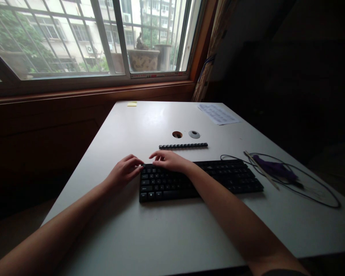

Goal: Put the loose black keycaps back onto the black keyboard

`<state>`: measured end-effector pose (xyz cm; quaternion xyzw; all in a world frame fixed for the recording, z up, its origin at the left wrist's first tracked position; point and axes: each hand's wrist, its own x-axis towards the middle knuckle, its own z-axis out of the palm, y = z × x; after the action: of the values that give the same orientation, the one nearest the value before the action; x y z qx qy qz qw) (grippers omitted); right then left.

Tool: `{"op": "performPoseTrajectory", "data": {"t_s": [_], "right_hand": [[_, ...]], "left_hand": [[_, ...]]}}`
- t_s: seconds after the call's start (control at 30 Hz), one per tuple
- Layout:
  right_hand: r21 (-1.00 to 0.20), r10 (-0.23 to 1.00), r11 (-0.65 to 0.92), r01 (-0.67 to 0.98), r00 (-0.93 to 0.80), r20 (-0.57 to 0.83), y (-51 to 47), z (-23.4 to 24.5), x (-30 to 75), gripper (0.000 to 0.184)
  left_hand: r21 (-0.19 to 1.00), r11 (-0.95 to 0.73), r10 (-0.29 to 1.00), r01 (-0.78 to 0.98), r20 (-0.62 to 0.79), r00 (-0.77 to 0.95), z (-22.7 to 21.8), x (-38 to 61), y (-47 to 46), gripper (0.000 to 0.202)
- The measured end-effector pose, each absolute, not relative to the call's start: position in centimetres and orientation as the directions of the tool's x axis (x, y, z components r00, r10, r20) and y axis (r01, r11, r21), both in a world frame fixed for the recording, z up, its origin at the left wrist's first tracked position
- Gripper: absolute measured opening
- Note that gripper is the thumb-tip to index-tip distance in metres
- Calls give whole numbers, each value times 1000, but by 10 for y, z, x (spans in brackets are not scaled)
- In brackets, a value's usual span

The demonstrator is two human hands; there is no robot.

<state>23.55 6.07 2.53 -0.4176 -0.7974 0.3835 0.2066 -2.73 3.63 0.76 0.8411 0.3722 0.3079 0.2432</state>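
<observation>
A black keyboard (pixel 218 178) lies across the middle of the white table (pixel 161 237). My left hand (pixel 123 171) rests at the keyboard's upper left corner, fingers curled and fingertips touching that corner. My right hand (pixel 168 160) lies over the top left rows of keys, fingers stretched forward and slightly apart, holding nothing I can see. Just beyond the hands a row of loose black keycaps (pixel 183 145) sits in a line on the table.
A black cable (pixel 319 191) loops at the right around a purple brush-like object (pixel 274 168) and a thin stick (pixel 261 170). A cable hole (pixel 177 134) and its grey cap (pixel 194 134) lie farther back, with a paper sheet (pixel 218 114), a yellow note (pixel 132 103) and a window behind.
</observation>
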Motion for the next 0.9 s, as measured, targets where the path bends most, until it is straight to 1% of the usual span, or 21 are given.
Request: {"op": "performPoseTrajectory", "data": {"t_s": [0.07, 0.2, 0.33, 0.47, 0.6, 0.77, 0.83, 0.9], "right_hand": [[-780, 839, 359, 513, -543, 29, 60, 26, 236, 26], [-785, 818, 358, 506, -575, 2, 59, 27, 236, 33], [-774, 832, 369, 515, -554, 29, 59, 27, 237, 27], [-776, 813, 372, 509, -582, 8, 58, 27, 237, 34], [-774, 826, 385, 504, -561, 45, 58, 27, 237, 27], [-773, 810, 384, 505, -586, 20, 57, 27, 236, 32], [-766, 825, 393, 508, -563, 49, 58, 25, 235, 26], [-753, 853, 408, 516, -509, 113, 60, 22, 234, 24]], "left_hand": [[638, -605, 777, 477, 341, 529, 6, -28, 37, 21], [639, -603, 778, 478, 337, 530, 4, -29, 38, 22], [640, -600, 779, 480, 332, 532, 5, -28, 38, 23], [629, -603, 779, 491, 334, 530, 5, -29, 39, 23], [624, -612, 774, 486, 344, 532, 4, -29, 39, 23], [625, -611, 774, 485, 344, 532, 5, -28, 38, 22], [627, -610, 775, 484, 345, 529, 6, -28, 38, 23], [632, -607, 777, 482, 343, 528, 7, -28, 38, 23]]}}
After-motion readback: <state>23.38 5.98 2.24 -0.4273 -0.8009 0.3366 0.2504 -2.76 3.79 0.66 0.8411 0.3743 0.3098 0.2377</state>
